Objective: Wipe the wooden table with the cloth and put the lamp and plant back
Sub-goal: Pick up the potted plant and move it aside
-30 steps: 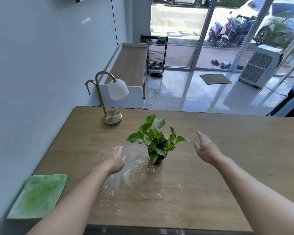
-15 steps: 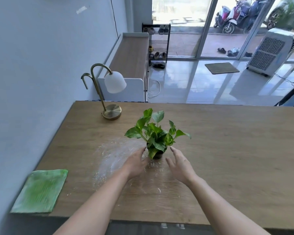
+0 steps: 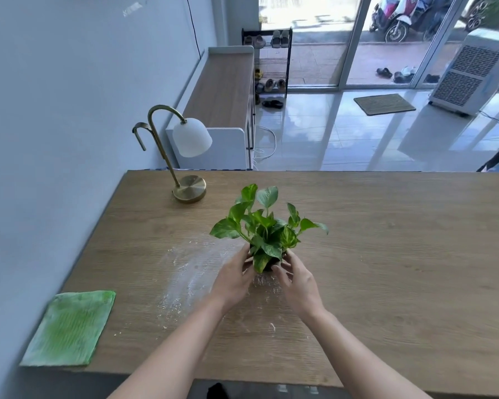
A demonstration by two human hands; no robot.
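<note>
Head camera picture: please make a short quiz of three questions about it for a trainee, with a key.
1. True or false: both hands hold the plant.
2. Where does the cloth lie? A) under the lamp B) at the table's near left corner C) in the left hand
3. Fill in: white dust lies on the table mostly on the ____ side of the plant.

Key:
1. True: the left hand and the right hand cup its pot.
2. B; the lamp stands at the far left.
3. left

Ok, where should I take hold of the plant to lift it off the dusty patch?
Grip the plant low on its dark pot, from both sides under the leaves, as the left hand and right hand do; the foliage spreads wide and looks too flimsy to hold.
</note>
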